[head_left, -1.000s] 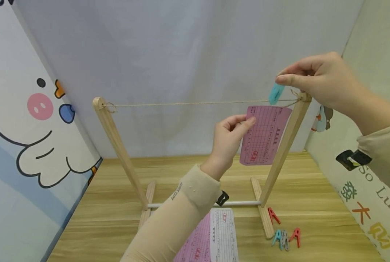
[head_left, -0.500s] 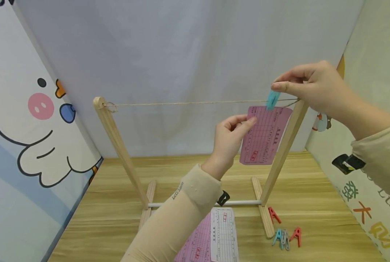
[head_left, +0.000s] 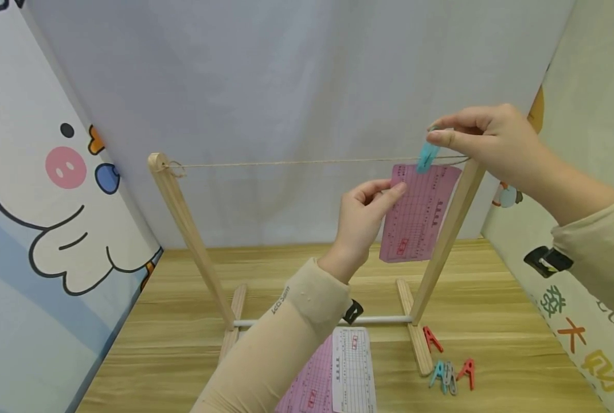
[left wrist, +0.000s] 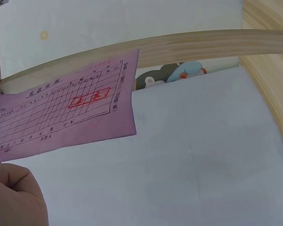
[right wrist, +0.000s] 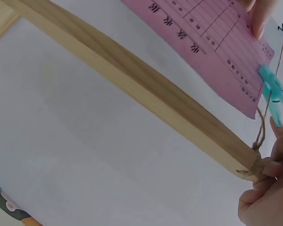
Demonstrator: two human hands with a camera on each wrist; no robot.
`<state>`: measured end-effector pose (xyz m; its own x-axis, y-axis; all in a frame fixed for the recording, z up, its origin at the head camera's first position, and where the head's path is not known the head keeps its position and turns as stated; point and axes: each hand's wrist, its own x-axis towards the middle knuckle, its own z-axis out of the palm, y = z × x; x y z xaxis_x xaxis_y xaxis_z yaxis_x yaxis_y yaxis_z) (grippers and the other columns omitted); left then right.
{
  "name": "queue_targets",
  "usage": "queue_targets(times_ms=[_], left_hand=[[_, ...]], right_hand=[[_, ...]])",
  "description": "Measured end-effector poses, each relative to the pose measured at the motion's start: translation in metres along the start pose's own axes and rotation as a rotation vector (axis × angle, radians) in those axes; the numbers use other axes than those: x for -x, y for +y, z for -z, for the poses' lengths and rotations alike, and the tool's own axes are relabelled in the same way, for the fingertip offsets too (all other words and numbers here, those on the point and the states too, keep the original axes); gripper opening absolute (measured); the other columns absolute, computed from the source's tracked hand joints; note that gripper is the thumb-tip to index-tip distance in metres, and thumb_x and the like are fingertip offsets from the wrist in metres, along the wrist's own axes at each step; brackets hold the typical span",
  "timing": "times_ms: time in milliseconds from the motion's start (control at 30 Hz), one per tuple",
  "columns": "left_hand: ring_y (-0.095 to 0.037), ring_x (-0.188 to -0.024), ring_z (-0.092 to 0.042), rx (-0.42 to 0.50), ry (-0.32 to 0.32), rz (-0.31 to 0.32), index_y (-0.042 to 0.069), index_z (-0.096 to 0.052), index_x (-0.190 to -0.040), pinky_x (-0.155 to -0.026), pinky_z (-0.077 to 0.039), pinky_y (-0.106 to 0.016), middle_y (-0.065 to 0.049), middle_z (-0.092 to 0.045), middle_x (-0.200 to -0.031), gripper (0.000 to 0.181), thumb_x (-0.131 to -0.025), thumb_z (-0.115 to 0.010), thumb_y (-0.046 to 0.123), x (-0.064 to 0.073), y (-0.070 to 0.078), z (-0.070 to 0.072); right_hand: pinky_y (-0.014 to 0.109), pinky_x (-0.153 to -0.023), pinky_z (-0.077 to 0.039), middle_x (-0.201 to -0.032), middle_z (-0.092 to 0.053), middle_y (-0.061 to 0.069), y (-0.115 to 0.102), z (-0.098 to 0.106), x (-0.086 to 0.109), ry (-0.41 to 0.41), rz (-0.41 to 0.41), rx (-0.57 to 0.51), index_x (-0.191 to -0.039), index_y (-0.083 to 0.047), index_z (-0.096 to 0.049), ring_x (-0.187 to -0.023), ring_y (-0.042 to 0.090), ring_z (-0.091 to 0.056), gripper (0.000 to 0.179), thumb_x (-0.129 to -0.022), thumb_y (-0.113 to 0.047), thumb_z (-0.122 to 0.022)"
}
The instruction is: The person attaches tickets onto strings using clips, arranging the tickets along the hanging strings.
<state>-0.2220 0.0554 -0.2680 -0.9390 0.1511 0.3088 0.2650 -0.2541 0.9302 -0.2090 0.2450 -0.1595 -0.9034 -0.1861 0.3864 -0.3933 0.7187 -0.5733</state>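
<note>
My left hand point(head_left: 360, 221) pinches the left edge of a pink printed slip point(head_left: 415, 221), which hangs below a thin twine line point(head_left: 286, 163) near the right post. Above it, my right hand point(head_left: 500, 137) pinches the upper end of a teal clothespin point(head_left: 427, 158). The pin straddles the twine, and its lower tips overlap the slip's top edge. In the right wrist view the teal clothespin point(right wrist: 269, 80) is at the slip's edge beside the twine. The left wrist view shows the pink slip point(left wrist: 61, 115) by my left hand point(left wrist: 16, 200).
The twine spans two wooden posts, left point(head_left: 190, 235) and right point(head_left: 448, 241), joined low by a white bar point(head_left: 381, 320). A pink slip point(head_left: 314, 373) and a white slip point(head_left: 354, 367) lie on the table. Red clothespins point(head_left: 466, 373), a teal clothespin point(head_left: 437, 376) and a grey clothespin point(head_left: 449, 378) lie right.
The right hand has come down and slightly left, bringing the teal clothespin from just above the slip onto its top edge at the twine. My left hand has barely moved.
</note>
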Motion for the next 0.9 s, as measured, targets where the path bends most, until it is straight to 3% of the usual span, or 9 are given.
queue_targets(times_ms=[200,400,567,733,900], left_hand=[[-0.007,-0.062,-0.038,-0.006,0.008,0.009,-0.005,-0.070,-0.109,-0.061,-0.033,-0.019,0.007,-0.043,-0.062,0.026,-0.092,-0.069,0.014,-0.0002,0.0002,0.0009],[-0.007,-0.063,-0.039,-0.007,0.011,0.005,-0.005,-0.070,-0.109,-0.062,-0.034,-0.020,0.006,-0.044,-0.063,0.025,-0.093,-0.069,0.014,0.0009,0.0006,0.0015],[-0.006,-0.063,-0.040,-0.012,0.010,0.002,-0.006,-0.069,-0.109,-0.062,-0.034,-0.019,0.007,-0.046,-0.063,0.026,-0.092,-0.069,0.013,-0.0008,-0.0009,0.0029],[-0.006,-0.063,-0.039,-0.021,0.012,0.004,-0.006,-0.069,-0.109,-0.061,-0.033,-0.019,0.007,-0.045,-0.063,0.025,-0.091,-0.070,0.012,-0.0023,-0.0021,0.0039],[-0.006,-0.062,-0.038,-0.023,0.011,0.004,-0.007,-0.069,-0.108,-0.060,-0.033,-0.019,0.008,-0.044,-0.062,0.026,-0.091,-0.070,0.012,-0.0028,-0.0020,0.0035]], right_hand=[[0.015,-0.071,-0.041,-0.097,-0.064,-0.020,0.0013,-0.0009,0.0003,0.000,0.001,0.037,-0.119,-0.011,-0.072,-0.090,0.003,-0.054,0.035,-0.096,-0.036,-0.065],[0.024,-0.059,-0.032,-0.079,-0.051,0.003,-0.0038,-0.0026,0.0024,0.012,0.080,0.140,-0.123,-0.008,-0.069,-0.072,0.014,-0.039,0.037,-0.096,-0.033,-0.065],[0.027,-0.059,-0.027,-0.078,-0.051,0.001,-0.0063,-0.0035,0.0020,0.032,0.129,0.225,-0.125,-0.007,-0.068,-0.072,0.014,-0.035,0.037,-0.097,-0.031,-0.065],[0.028,-0.059,-0.028,-0.079,-0.051,0.003,-0.0068,-0.0021,0.0040,0.019,0.107,0.212,-0.127,-0.011,-0.067,-0.074,0.015,-0.034,0.038,-0.098,-0.035,-0.062],[0.029,-0.051,-0.032,-0.095,-0.057,0.000,-0.0069,0.0015,0.0052,-0.001,-0.005,0.113,-0.129,-0.016,-0.066,-0.067,0.016,-0.038,0.042,-0.097,-0.041,-0.062]])
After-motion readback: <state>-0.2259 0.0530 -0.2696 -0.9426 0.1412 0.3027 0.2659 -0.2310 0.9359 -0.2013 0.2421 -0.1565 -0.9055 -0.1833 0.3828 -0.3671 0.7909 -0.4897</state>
